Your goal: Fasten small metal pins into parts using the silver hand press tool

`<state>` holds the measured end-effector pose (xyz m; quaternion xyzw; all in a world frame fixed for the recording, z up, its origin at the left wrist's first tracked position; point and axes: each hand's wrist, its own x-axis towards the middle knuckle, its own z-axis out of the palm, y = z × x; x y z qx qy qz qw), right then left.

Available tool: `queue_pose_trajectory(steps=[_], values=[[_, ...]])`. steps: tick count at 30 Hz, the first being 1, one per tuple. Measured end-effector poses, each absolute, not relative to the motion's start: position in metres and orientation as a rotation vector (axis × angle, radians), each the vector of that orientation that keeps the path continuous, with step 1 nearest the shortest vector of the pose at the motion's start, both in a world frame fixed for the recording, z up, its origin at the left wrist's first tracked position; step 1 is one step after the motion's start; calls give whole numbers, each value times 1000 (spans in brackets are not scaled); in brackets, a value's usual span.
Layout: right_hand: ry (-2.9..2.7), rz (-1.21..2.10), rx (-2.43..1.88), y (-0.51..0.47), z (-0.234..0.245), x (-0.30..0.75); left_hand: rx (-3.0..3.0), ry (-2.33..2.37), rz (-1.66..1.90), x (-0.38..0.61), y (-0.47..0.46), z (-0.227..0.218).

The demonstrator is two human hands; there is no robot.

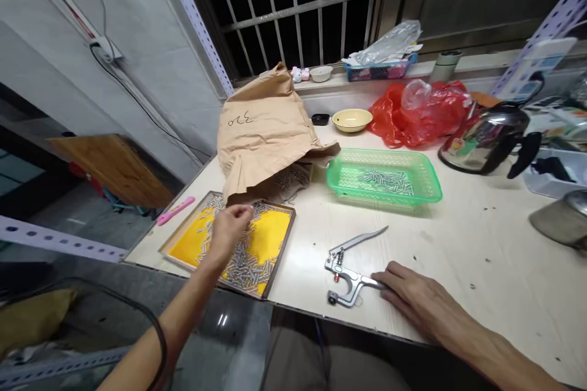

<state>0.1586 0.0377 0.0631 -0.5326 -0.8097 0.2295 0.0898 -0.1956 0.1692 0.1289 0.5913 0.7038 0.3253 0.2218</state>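
Observation:
My left hand [232, 229] is over the shallow tray [280, 250] with a yellow bottom. Its fingertips are pinched together, and whatever they hold is too small to make out. Small silvery metal pieces [247, 272] lie scattered in that tray. My right hand [415, 296] rests on the table with its fingers closed around the end of the lower handle of the snap pliers [351, 281]. The pliers lie on the tabletop, their handles spread apart. Behind the tray, an open brown paper bag [263, 128] lies with more metal pieces at its mouth.
A green plastic basket [385, 195] holding some metal pieces stands beyond the pliers. Left of the tray lies a pink-handled tool [175, 211]. Further back are a cream bowl [351, 120], red plastic bags [417, 113] and a metal kettle [486, 137]. The table's front edge is close.

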Motion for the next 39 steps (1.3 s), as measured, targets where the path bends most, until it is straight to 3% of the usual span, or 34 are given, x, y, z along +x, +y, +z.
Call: queue_pose_trajectory(steps=[3, 12, 20, 39], values=[[-2434, 618, -1562, 37, 61, 158, 1292, 1762, 1020, -184, 156, 140], [-2472, 494, -1579, 42, 63, 154, 941, 1451, 496, -84, 80, 100], [-2433, 503, -1578, 40, 65, 154, 980, 1468, 308, -73, 80, 77], [-2411, 412, -1572, 38, 57, 152, 1137, 1440, -81, -73, 104, 81]])
